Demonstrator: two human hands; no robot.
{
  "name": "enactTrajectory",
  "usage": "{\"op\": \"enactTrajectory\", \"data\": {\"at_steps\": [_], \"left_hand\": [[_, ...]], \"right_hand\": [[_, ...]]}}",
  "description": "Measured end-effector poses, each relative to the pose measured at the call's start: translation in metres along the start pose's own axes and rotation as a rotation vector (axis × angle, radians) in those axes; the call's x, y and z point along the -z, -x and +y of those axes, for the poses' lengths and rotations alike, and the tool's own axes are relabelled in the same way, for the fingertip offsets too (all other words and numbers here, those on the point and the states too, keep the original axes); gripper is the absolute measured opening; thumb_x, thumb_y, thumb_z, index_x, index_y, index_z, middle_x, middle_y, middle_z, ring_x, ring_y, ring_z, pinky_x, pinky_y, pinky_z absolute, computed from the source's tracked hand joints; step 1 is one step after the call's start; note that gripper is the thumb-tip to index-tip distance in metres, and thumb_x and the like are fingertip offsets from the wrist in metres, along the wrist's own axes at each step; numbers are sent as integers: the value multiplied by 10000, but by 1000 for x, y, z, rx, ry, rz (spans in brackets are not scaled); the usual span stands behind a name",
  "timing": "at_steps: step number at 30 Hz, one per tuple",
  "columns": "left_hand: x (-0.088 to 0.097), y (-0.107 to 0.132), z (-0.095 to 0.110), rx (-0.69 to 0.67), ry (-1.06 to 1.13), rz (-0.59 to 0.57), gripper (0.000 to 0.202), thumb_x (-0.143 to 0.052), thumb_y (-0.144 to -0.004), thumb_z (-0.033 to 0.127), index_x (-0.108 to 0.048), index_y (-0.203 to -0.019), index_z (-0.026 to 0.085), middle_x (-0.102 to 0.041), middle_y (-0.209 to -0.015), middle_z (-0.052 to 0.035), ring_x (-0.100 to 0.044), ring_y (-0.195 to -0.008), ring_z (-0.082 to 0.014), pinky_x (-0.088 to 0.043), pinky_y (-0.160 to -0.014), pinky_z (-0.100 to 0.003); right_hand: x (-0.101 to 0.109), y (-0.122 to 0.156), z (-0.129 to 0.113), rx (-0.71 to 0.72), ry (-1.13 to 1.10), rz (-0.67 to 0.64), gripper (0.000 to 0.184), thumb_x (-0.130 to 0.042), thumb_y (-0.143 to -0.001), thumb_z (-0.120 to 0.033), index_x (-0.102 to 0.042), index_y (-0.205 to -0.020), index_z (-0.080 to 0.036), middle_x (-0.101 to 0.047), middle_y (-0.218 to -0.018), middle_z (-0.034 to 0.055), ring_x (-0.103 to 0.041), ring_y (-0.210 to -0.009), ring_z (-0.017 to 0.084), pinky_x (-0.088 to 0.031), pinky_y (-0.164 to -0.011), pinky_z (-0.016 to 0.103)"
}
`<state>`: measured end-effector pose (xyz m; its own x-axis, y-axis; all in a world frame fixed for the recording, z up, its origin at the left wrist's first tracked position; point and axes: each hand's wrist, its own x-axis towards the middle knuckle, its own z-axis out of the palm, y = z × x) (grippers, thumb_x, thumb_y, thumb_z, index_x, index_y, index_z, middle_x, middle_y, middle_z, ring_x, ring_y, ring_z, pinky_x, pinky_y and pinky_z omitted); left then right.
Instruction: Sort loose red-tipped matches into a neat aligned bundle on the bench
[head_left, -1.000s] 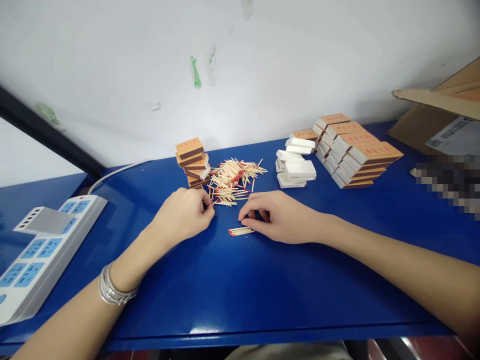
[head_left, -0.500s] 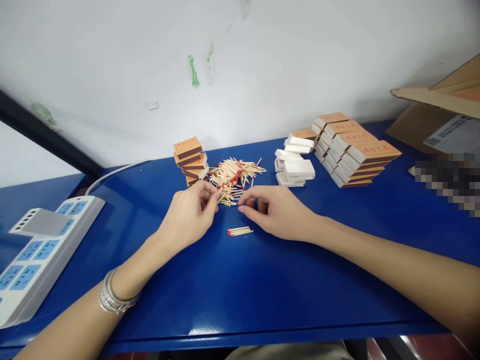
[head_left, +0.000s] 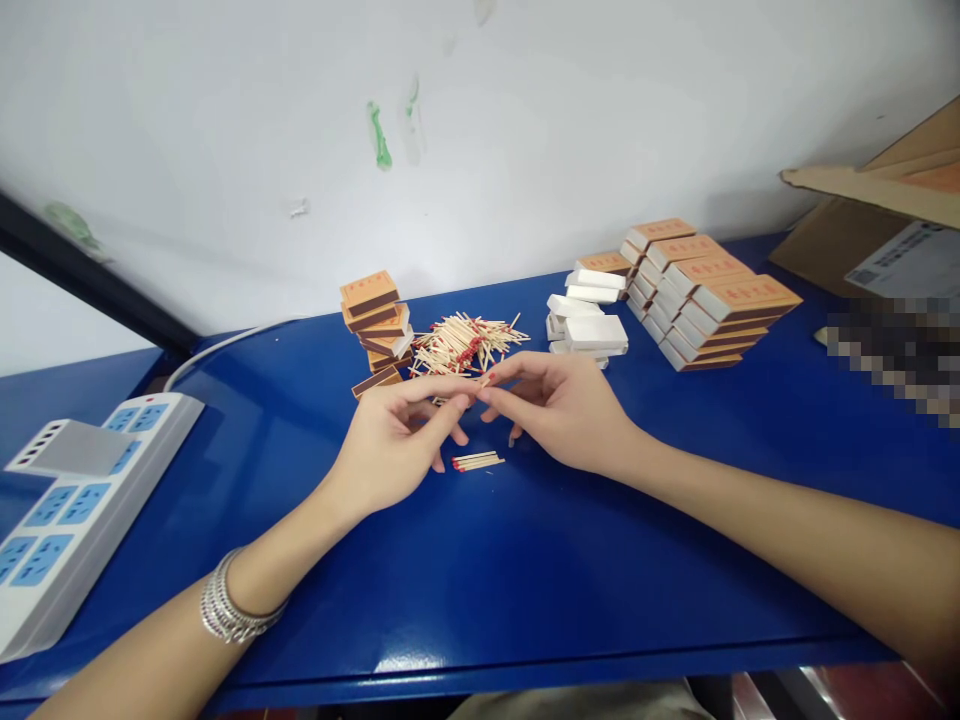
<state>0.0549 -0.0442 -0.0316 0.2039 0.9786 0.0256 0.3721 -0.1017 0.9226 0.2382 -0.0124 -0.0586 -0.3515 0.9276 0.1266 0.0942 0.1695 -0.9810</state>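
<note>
My left hand (head_left: pixel 394 445) and my right hand (head_left: pixel 562 410) meet fingertip to fingertip just above the blue table (head_left: pixel 525 560). They pinch a few matches (head_left: pixel 480 383) between them, mostly hidden by the fingers. Right behind the fingertips lies a loose pile of red-tipped matches (head_left: pixel 465 342). A small aligned bunch of matches (head_left: pixel 478 461) lies on the table below my hands. Left of the pile stands a tilted stack of orange matchboxes (head_left: pixel 375 312), with one box (head_left: pixel 375 381) lying near my left fingers.
White inner trays (head_left: pixel 589 322) and rows of stacked orange matchboxes (head_left: pixel 709 295) stand at the back right. A white and blue power strip (head_left: pixel 67 500) lies at the left edge, its cable running back. A cardboard box (head_left: pixel 877 215) is at the far right.
My left hand left the edge of the pile and moved right. My right hand lifted off the table. Their fingertips now meet above the small bunch.
</note>
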Motion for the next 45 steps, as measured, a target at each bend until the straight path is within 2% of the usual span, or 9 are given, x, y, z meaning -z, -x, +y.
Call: {"op": "enactTrajectory", "data": {"at_steps": [3, 8, 14, 17, 22, 28, 33, 39, 45], "left_hand": [[4, 0, -1, -45, -119, 10, 338, -602, -871, 385, -697, -1117, 174, -724, -757, -53, -642, -559, -148, -521, -456, -245], [17, -5, 0, -198, -629, 208, 201, -607, -835, 321, -710, -938, 182, -733, -824, -36, -622, -616, -135, -482, -581, -248], [22, -11, -3, -80, -857, 40, 138, -607, -804, 316, -661, -823, 191, -650, -612, 18, -576, -533, -146, -388, -541, -261], [20, -12, -8, -66, -844, 48, 120, -590, -813, 293, -654, -807, 192, -644, -604, 23, -578, -536, -144, -388, -549, -261], [18, -11, -8, -134, -766, 115, 98, -586, -814, 251, -648, -777, 184, -661, -626, 22, -581, -530, -128, -414, -555, -252], [7, -1, -1, -202, -412, 100, 129, -624, -833, 285, -687, -867, 177, -715, -753, 3, -601, -530, -95, -464, -523, -213], [3, 1, -3, -196, -302, 134, 161, -676, -820, 332, -704, -839, 175, -719, -742, -11, -589, -505, -92, -463, -486, -208], [3, -3, -5, -126, -215, 155, 234, -717, -784, 392, -670, -768, 163, -706, -755, -17, -556, -459, -77, -437, -435, -207], [3, -3, -7, -172, -289, 195, 256, -746, -755, 419, -671, -783, 176, -696, -730, -3, -537, -478, -76, -442, -476, -212]], "right_hand": [[1, -1, -1, 13, 19, 2, 246, -655, -822, -407, -665, -891, -171, -690, -736, 44, -663, -649, 160, -510, -469, 239], [6, 0, -4, 215, 336, -77, 114, -624, -835, -251, -687, -881, -167, -690, -753, 25, -599, -621, 110, -475, -569, 234], [11, 2, -8, 363, 568, -386, 136, -593, -818, -124, -716, -847, -172, -685, -779, 24, -594, -683, 114, -449, -671, 248], [12, 2, -8, 358, 547, -414, 132, -604, -811, -123, -721, -848, -172, -691, -810, 26, -603, -711, 115, -451, -688, 243], [8, 2, -4, 299, 488, -296, 113, -606, -824, -161, -719, -829, -169, -681, -741, 12, -566, -617, 94, -433, -611, 226], [1, 2, -3, 155, 285, -111, 177, -636, -837, -287, -730, -931, -169, -701, -731, 11, -568, -579, 93, -430, -553, 225], [2, 0, 0, 51, 30, -132, 236, -716, -771, -351, -739, -907, -160, -730, -778, 36, -627, -630, 127, -488, -572, 254], [0, -1, 2, -42, -227, -170, 288, -794, -684, -386, -734, -868, -173, -751, -868, 49, -695, -815, 179, -557, -763, 333], [3, -3, -4, -60, -246, -193, 304, -783, -702, -425, -685, -813, -159, -699, -723, 23, -646, -675, 134, -527, -632, 275]]}}
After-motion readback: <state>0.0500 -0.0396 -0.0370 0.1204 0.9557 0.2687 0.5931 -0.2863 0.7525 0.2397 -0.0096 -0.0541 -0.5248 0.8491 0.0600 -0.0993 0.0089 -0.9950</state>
